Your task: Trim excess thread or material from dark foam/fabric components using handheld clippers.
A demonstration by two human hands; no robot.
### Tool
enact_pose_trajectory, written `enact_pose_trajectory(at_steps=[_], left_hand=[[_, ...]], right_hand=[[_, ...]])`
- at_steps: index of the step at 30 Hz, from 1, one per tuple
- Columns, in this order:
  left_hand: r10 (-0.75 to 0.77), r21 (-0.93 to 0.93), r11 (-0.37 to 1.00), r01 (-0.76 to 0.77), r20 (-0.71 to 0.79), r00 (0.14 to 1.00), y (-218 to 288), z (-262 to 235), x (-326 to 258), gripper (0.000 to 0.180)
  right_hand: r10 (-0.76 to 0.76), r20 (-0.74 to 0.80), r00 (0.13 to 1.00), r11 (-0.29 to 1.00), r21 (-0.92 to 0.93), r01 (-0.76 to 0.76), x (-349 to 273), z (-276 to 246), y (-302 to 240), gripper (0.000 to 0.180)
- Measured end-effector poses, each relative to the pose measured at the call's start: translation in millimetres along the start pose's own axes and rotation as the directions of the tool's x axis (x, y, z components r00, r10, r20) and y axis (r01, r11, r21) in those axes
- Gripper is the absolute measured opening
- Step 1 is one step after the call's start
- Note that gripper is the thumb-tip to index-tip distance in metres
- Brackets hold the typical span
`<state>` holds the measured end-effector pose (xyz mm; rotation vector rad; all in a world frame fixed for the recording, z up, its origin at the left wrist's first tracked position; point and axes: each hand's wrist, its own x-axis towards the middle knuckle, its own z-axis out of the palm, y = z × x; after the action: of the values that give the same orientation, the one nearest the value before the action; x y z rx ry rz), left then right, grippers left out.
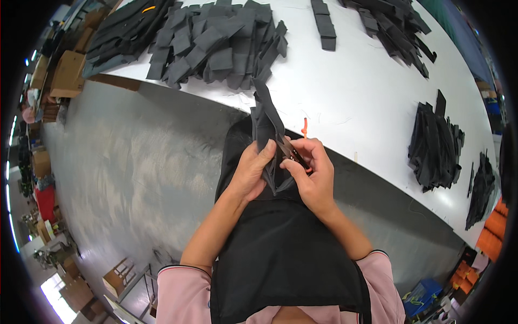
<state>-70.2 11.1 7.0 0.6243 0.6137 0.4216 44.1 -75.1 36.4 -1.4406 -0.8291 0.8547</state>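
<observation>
My left hand [249, 171] is closed on a bundle of black fabric strips [265, 123], with the thumb lying over the front of the cloth. The strips stand up from the fingers toward the table edge, and their folded lower end hangs between my hands. Dark thread snips [295, 156] are gripped in my right hand [314, 175], their blades pointing up and left against the fabric. A short orange cord [305, 128] shows just above that hand. Whether the blades are cutting anything cannot be made out.
On the white table [345, 102] ahead lies a big heap of black fabric pieces [216, 46]. A narrow strip [324, 24] lies farther back. More black bundles [434, 143] sit to the right. Cardboard boxes [67, 73] stand at the far left, and a blue crate [423, 297] at lower right.
</observation>
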Motion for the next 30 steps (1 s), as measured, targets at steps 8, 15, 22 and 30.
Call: enact_pose_trajectory(at_steps=[8, 15, 22, 30], left_hand=[[0.144, -0.181, 0.974, -0.137, 0.026, 0.989, 13.8, 7.0, 0.8, 0.075], [0.180, -0.380, 0.914, -0.139, 0.075, 0.981, 16.8, 7.7, -0.7, 0.066], [0.194, -0.429, 0.891, -0.150, 0.061, 0.979, 15.3, 6.1, -2.7, 0.064], [0.195, -0.436, 0.886, -0.158, 0.042, 0.980, 12.4, 5.5, -3.8, 0.064]], right_hand=[[-0.159, -0.017, 0.987, 0.938, -0.313, 0.146, -28.5, 0.3, 5.8, 0.027], [-0.299, 0.079, 0.951, 0.828, -0.474, 0.300, -42.8, -6.6, 0.8, 0.029], [-0.329, 0.118, 0.937, 0.802, -0.488, 0.344, -41.4, -2.3, -5.2, 0.030], [-0.311, 0.115, 0.943, 0.828, -0.455, 0.329, -43.1, -0.5, -4.3, 0.031]])
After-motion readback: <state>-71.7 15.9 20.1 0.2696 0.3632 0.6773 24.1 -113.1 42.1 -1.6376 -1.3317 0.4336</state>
